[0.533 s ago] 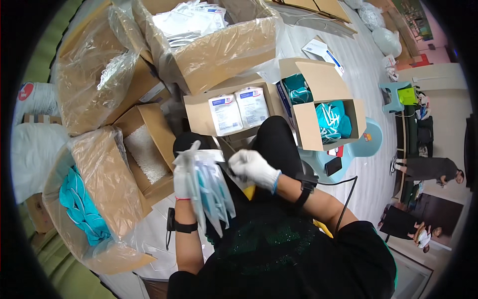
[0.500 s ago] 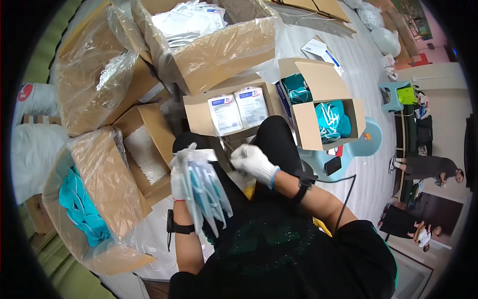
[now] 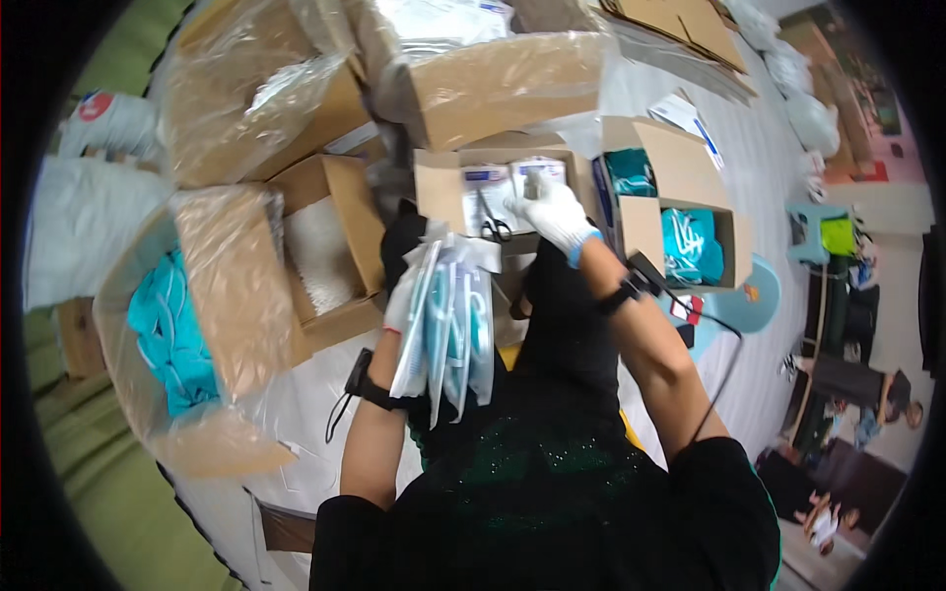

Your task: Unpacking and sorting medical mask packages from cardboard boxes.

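A: Gloved hands?
B: Two: left hand (image 3: 401,301) gripping, right hand (image 3: 554,214) beyond it.
A: Pouches (image 3: 453,325) in that grip?
B: Several, overlapped, no exact count.
A: Past the grip?
B: Scissors (image 3: 493,225), one pair; white packs (image 3: 488,178), two; their carton (image 3: 439,193), one.
A: Black wrist straps (image 3: 382,391)?
B: Two, one behind each hand.

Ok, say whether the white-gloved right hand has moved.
Yes: the right hand went forward, from short of the brown cardboard box to over its white packets.

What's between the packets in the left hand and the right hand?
Black-handled scissors lie between the packets and the right hand, seen in the head view.
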The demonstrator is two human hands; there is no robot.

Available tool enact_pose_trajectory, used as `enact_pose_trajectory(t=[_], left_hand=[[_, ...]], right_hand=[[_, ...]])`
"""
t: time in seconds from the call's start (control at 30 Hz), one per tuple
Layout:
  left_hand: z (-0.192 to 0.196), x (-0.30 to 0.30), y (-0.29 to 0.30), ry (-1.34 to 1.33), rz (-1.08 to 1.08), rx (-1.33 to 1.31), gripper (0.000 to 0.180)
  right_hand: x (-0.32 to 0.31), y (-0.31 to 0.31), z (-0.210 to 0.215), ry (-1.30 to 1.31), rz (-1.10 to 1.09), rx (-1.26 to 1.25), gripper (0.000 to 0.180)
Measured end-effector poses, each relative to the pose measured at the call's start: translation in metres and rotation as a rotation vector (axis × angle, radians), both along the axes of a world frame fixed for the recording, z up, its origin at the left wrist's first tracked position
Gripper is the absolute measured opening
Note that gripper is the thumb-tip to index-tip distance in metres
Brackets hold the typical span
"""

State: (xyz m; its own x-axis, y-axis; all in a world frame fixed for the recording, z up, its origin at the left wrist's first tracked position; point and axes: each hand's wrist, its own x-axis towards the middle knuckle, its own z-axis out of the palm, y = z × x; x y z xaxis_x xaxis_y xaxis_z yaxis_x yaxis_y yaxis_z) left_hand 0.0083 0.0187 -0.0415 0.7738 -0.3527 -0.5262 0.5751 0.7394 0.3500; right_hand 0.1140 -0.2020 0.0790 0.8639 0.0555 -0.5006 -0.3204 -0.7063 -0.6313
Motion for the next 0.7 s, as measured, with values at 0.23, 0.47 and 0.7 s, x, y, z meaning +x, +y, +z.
enact_pose_trajectory(t=[0.23,0.47,0.7], left_hand=[[0.037,-0.016,-0.037,-0.157,-0.195,-0.776,0.030],[0.004,-0.033,-0.045,-0.234,-0.305,-0.609,0.044],[0.083,0.025,-0.038,-0.601,-0.878,0.490,0.059]], right_hand=[[-0.047,0.007,0.024,-0.280,0.457,0.854,0.103],[-0.086,-0.018,0.025,-0.146,0.177,0.866,0.025],[-0.100,-0.055,0.026,-0.450,0.309,0.475,0.019]])
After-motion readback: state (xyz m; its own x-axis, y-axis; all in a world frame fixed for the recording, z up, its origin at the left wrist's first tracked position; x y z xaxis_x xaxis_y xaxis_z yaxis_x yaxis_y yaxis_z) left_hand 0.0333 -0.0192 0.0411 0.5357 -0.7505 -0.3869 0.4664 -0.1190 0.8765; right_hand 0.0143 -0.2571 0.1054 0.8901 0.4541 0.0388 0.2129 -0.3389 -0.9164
